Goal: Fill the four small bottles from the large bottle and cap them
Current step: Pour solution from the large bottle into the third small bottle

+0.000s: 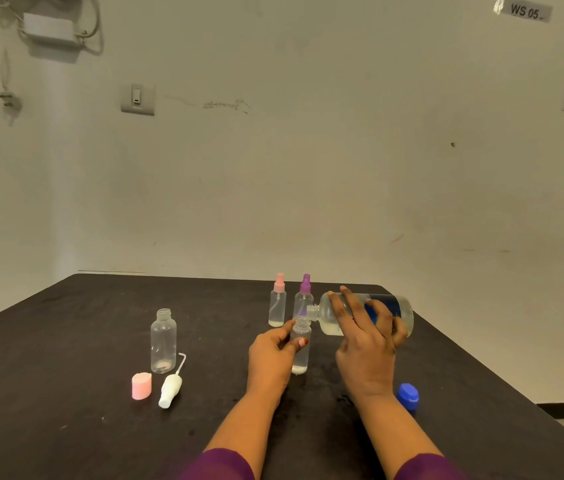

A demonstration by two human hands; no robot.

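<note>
Third small bottle (300, 360) filling
Left hand (272, 353) pinches it upright; right hand (367, 344) wraps the tipped large bottle (403, 311) at its 1 o'clock; next, level off gently, then cap

My left hand (273, 353) stands on its edge, thumb and fingers curled round the small bottle (300, 362), which it holds upright. My right hand (367, 344) sits just beside it, back toward me, with its fingers spread and wrapped over the large bottle (403, 315), holding it tipped on its side. Both forearms reach forward from purple sleeves (218, 465), nearly parallel.
</note>
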